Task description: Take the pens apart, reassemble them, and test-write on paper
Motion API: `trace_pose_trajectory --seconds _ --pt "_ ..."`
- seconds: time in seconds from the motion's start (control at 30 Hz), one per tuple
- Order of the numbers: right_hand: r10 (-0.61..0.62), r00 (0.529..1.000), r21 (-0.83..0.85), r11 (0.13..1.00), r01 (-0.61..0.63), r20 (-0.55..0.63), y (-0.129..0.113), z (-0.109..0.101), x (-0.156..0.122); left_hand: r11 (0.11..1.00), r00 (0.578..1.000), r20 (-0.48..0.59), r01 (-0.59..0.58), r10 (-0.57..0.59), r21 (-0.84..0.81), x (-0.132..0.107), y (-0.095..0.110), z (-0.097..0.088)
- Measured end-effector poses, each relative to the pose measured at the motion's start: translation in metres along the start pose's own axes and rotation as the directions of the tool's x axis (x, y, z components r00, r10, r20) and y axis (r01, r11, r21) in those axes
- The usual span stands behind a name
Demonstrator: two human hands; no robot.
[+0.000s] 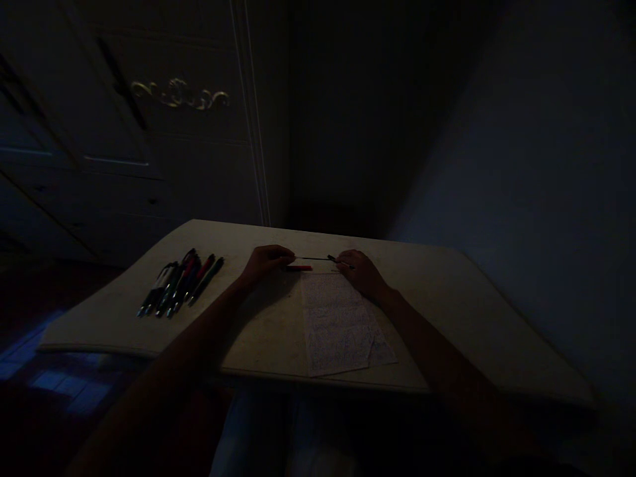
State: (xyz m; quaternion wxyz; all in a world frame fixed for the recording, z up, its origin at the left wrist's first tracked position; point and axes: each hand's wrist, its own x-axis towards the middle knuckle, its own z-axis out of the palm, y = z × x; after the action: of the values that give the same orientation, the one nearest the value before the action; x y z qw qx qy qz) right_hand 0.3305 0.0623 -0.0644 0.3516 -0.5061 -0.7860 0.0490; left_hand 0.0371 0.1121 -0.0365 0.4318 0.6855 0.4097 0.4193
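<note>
The scene is very dark. My left hand (265,260) and my right hand (358,270) rest on a pale table (447,305), both closed in a pinch. Between them stretches a thin dark rod, likely a pen refill (313,258); my left fingers hold one end and my right fingers hold the other end with a small dark piece. A red pen part (299,267) lies on the table just below the rod, beside my left hand. A written sheet of paper (338,324) lies under and in front of my right hand.
A row of several pens (179,281) lies on the table's left part. Behind the table stands a pale cupboard with an ornate gold handle (181,95). A plain wall runs along the right. The floor at lower left shows bluish tiles.
</note>
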Motion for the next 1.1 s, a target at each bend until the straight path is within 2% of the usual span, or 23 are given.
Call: trace_pose_trajectory --seconds 0.33,0.5,0.6,0.73,1.1 --pt "-0.034 0.999 -0.036 0.999 0.035 0.023 0.005 0.007 0.000 1.000 1.000 0.000 0.010 -0.010 0.025 0.001 0.002 0.001" --pt "-0.050 0.999 -0.013 0.999 0.050 0.007 -0.001 0.003 0.003 1.000 1.000 -0.001 0.007 -0.007 0.029 0.001 0.000 0.000" --pt "0.016 0.998 0.017 1.000 -0.015 -0.064 -0.010 -0.006 0.005 0.999 0.999 -0.020 0.031 -0.030 0.042 0.000 0.001 0.000" --pt "0.110 0.990 0.104 0.989 -0.101 -0.084 -0.017 -0.015 0.003 0.998 0.999 -0.022 0.038 -0.037 0.052 -0.002 0.004 0.001" --pt "0.129 0.987 0.264 0.959 -0.100 -0.094 -0.005 -0.004 -0.003 0.998 0.998 -0.022 0.056 -0.055 0.024 -0.001 0.004 0.001"
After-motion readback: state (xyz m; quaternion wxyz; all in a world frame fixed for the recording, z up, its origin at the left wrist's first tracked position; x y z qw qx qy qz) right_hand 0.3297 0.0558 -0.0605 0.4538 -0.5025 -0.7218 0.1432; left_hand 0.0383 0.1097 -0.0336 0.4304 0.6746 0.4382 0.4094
